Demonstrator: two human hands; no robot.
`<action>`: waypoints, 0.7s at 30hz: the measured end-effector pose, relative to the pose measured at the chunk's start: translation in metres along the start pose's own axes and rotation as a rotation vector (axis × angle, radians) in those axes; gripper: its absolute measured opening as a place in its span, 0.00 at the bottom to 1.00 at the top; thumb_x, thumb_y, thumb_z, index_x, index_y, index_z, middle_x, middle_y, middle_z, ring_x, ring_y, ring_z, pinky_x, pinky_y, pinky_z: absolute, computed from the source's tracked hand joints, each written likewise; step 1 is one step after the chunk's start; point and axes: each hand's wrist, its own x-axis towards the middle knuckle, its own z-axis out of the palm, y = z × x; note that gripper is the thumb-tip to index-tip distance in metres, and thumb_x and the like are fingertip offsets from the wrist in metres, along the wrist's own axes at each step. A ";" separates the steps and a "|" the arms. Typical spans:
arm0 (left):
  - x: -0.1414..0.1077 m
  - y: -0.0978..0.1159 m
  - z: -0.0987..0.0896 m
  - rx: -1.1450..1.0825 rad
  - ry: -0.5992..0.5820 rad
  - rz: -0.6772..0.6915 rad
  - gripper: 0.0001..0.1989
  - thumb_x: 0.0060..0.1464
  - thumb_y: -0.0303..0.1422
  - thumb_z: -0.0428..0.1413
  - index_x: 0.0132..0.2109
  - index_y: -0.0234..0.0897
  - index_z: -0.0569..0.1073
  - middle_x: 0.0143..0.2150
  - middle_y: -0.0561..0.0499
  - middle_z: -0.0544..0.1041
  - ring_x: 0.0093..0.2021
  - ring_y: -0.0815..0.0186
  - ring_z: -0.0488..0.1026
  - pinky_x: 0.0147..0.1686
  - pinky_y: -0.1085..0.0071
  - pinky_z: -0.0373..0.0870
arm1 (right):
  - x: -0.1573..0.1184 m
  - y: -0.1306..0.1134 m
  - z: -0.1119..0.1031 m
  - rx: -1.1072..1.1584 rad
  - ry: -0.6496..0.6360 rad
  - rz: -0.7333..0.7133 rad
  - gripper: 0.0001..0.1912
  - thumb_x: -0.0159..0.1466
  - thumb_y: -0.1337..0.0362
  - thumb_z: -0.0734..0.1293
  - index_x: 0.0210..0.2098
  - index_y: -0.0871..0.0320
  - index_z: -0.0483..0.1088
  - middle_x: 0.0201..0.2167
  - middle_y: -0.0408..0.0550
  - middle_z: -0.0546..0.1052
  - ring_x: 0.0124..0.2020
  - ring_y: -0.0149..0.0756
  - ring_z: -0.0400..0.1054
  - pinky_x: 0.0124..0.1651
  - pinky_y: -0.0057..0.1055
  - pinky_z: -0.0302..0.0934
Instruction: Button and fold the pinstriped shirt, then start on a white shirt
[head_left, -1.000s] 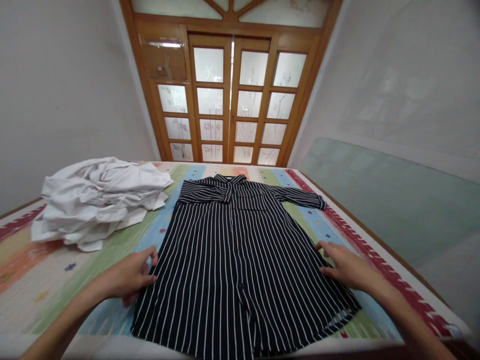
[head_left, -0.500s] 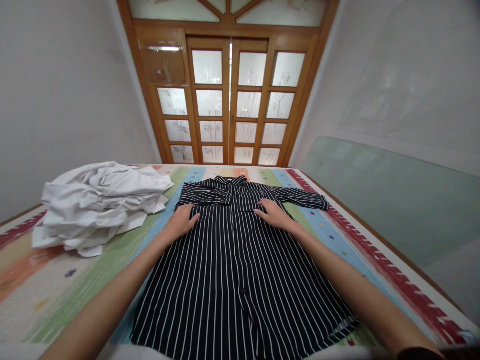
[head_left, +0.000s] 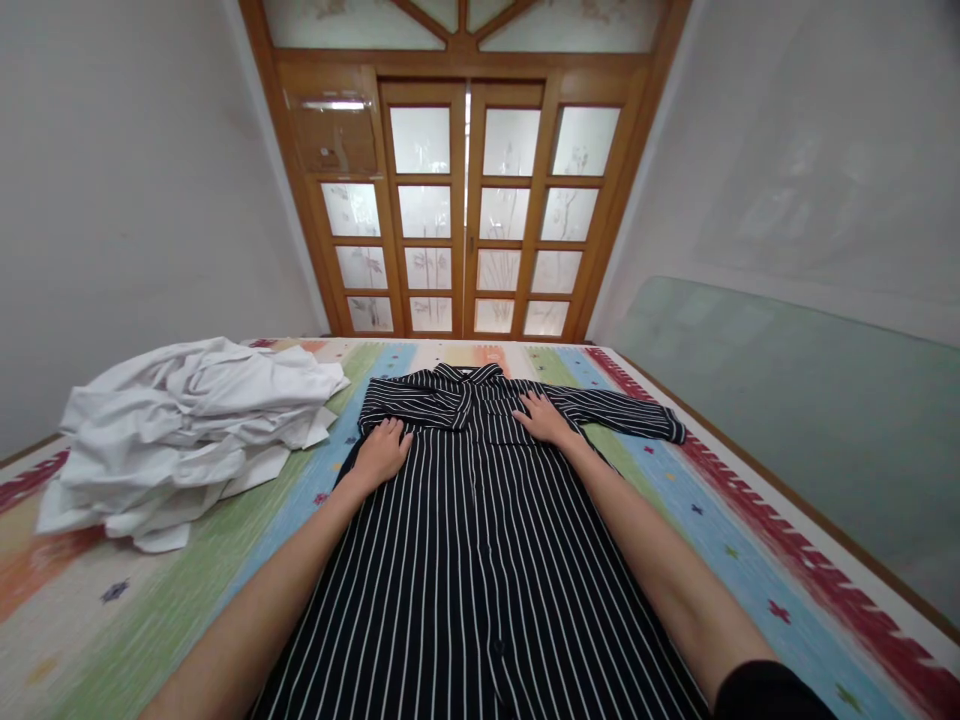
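A black shirt with white stripes (head_left: 450, 560) lies front up, its collar toward the far side. The left-hand sleeve (head_left: 412, 403) is folded inward across the chest, while the right-hand sleeve (head_left: 626, 411) stretches outward. My left hand (head_left: 382, 452) rests at the shirt's left edge just below the folded sleeve, fingers extended and holding nothing. On the right side of the chest, near the pocket, my right hand (head_left: 543, 418) lies flat with its fingers spread. The shirt's lower hem is outside the view.
A crumpled pile of white cloth (head_left: 195, 430) sits to the left on the colourful striped cover (head_left: 225, 545). Beyond the far edge stand wooden doors with glass panes (head_left: 469, 210). A pale green panel (head_left: 780, 400) leans along the right wall.
The view has shifted forward, so the hem has left the frame. My right hand has flattened onto the chest with fingers spread. The sleeves keep their arrangement.
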 end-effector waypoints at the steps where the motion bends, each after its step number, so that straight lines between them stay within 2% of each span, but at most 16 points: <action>1: 0.003 -0.001 0.000 0.004 -0.001 0.007 0.21 0.64 0.36 0.43 0.56 0.27 0.68 0.60 0.35 0.69 0.63 0.53 0.63 0.60 0.59 0.58 | 0.002 0.003 0.003 -0.001 -0.014 0.021 0.34 0.70 0.50 0.50 0.67 0.66 0.53 0.69 0.59 0.52 0.69 0.50 0.42 0.67 0.45 0.39; 5: 0.019 0.000 -0.003 0.022 -0.008 0.005 0.18 0.65 0.35 0.42 0.50 0.30 0.71 0.54 0.36 0.74 0.58 0.55 0.68 0.57 0.62 0.62 | 0.008 0.006 0.010 -0.001 -0.019 0.067 0.34 0.70 0.48 0.47 0.67 0.64 0.53 0.69 0.57 0.52 0.69 0.51 0.43 0.66 0.45 0.40; 9: 0.026 0.010 -0.006 0.044 -0.001 -0.052 0.19 0.64 0.33 0.40 0.44 0.27 0.73 0.46 0.35 0.76 0.51 0.54 0.72 0.52 0.62 0.65 | 0.008 0.003 0.008 0.004 -0.027 0.103 0.34 0.70 0.48 0.46 0.67 0.64 0.52 0.69 0.56 0.51 0.69 0.51 0.43 0.67 0.45 0.39; 15: 0.008 0.025 -0.003 0.083 0.089 -0.144 0.19 0.61 0.29 0.41 0.49 0.25 0.72 0.52 0.34 0.74 0.56 0.52 0.68 0.53 0.61 0.64 | 0.002 0.000 0.006 0.011 -0.018 0.124 0.34 0.70 0.49 0.47 0.67 0.64 0.52 0.69 0.56 0.50 0.69 0.51 0.42 0.67 0.44 0.38; 21: -0.013 0.018 -0.002 0.097 0.116 -0.168 0.21 0.63 0.31 0.42 0.57 0.26 0.69 0.58 0.36 0.71 0.60 0.53 0.66 0.58 0.59 0.61 | 0.001 -0.002 0.006 0.008 -0.016 0.130 0.34 0.70 0.49 0.46 0.68 0.63 0.51 0.70 0.55 0.50 0.69 0.49 0.42 0.67 0.43 0.38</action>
